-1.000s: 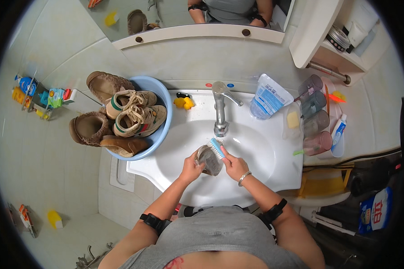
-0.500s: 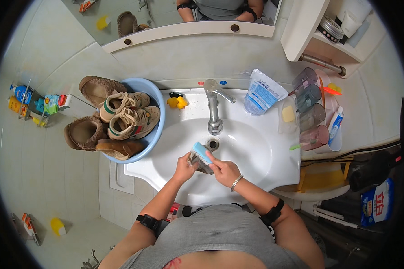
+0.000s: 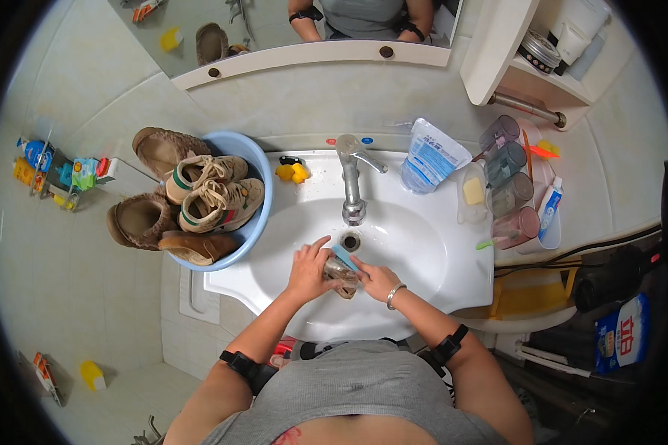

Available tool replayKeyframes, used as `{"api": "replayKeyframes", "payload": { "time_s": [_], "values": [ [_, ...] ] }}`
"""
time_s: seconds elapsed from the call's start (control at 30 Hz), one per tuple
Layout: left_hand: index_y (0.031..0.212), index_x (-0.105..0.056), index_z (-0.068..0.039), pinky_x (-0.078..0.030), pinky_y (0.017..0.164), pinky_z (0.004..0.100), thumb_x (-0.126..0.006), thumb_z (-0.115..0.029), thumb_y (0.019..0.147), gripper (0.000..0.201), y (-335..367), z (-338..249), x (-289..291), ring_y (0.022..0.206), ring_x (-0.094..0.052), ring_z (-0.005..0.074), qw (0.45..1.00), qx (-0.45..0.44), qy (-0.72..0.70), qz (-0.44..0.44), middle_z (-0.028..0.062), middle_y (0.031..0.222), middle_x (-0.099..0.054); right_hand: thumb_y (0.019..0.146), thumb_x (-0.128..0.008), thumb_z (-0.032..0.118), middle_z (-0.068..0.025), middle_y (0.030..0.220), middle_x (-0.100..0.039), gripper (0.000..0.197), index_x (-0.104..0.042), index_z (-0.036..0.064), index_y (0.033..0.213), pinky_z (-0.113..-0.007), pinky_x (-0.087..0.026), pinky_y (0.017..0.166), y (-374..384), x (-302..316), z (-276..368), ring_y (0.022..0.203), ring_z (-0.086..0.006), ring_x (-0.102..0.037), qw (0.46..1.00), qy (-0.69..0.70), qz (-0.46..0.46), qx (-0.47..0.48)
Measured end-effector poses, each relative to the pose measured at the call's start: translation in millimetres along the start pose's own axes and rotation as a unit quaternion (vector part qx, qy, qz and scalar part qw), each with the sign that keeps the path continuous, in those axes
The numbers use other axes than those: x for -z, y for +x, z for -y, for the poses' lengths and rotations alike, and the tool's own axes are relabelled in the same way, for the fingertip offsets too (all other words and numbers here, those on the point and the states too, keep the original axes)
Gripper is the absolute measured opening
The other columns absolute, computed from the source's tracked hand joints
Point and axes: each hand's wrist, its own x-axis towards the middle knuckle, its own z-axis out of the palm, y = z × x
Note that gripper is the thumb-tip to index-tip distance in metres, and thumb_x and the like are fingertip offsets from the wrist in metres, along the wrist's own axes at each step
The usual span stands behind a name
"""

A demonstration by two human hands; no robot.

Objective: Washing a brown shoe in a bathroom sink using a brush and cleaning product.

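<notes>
Over the front half of the white washbasin (image 3: pixel 423 256), my left hand (image 3: pixel 307 273) grips a small brownish item (image 3: pixel 342 280) with a shiny, see-through-looking surface. Its exact kind is hard to make out, and my fingers cover part of it. My left index finger is raised off it. A light-blue scrubbing brush (image 3: pixel 344 256) is in my right hand (image 3: pixel 379 282), pressed against the item's upper side; its bristles are mostly hidden. Just beyond the brush lies the open drain (image 3: pixel 350 241), below the chrome tap (image 3: pixel 352 185).
At left, a blue tub (image 3: pixel 265 170) holds sneakers (image 3: pixel 221 205) and brown fleece-lined shoes (image 3: pixel 139 220). Yellow toy ducks (image 3: pixel 292 173) sit by the tap. A detergent pouch (image 3: pixel 432 157), a soap dish (image 3: pixel 472 191) and several cups (image 3: pixel 513 191) stand at right. A mirror (image 3: pixel 274 26) hangs ahead.
My left hand has shifted its hold, its index finger now lifted. The brownish item has turned and moved slightly toward me; the brush has moved down and right with my right hand.
</notes>
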Motion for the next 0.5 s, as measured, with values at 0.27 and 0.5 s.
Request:
{"api": "replayKeyframes", "payload": {
  "time_s": [0.27, 0.5],
  "values": [
    [0.096, -0.059, -0.002, -0.048, 0.056, 0.0349, -0.073, -0.020, 0.073, 0.032, -14, 26, -22, 0.057, -0.061, 0.0311, 0.964, 0.167, -0.195, -0.063, 0.0151, 0.068, -0.063, 0.088, -0.051, 0.034, -0.0160, 0.069, -0.062, 0.043, -0.045, 0.0309, 0.130, -0.041, -0.048, 0.057, -14, 24, 36, 0.061, -0.0343, -0.060, 0.984, 0.075, -0.148, 0.069],
    [0.098, -0.064, -0.004, -0.050, 0.062, 0.0312, -0.070, -0.007, 0.074, 0.026, -27, 36, -22, 0.068, -0.066, 0.0232, 0.968, 0.127, -0.213, -0.033, 0.0163, 0.078, -0.065, 0.086, -0.053, 0.038, -0.0146, 0.065, -0.061, 0.040, -0.047, 0.0363, 0.126, -0.040, -0.047, 0.053, -18, 7, 3, 0.058, -0.0324, -0.059, 0.990, 0.043, -0.127, 0.045]
  ]
}}
